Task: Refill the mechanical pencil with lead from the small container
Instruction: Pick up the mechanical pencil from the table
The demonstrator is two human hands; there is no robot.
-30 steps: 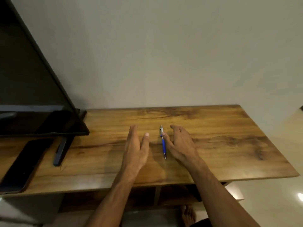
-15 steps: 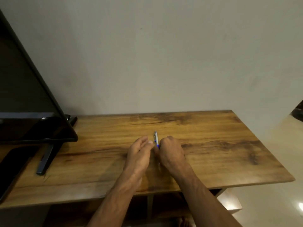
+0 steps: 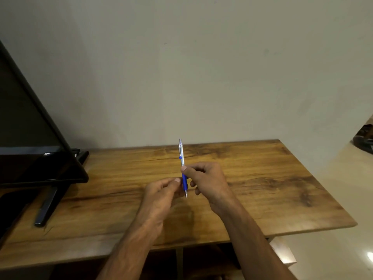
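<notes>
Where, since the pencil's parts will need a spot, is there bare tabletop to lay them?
The widest bare stretch of table lies right of the right hand, out to its edge. A smaller patch lies between the left hand and the television stand. The middle is crowded: both hands hold the pencil there.

Dim, warm indoor light fell flat on the wall (image 3: 201,77). A soft shadow sat mid-worktop (image 3: 262,188). One hot glare spot showed on the floor (image 3: 333,255), bottom right. Wide-angle bend: the screen (image 3: 24,110) edge and worktop corners leaned outward. The pencil (image 3: 182,164) was sharp, and the dark corners looked soft and noisy.
</notes>
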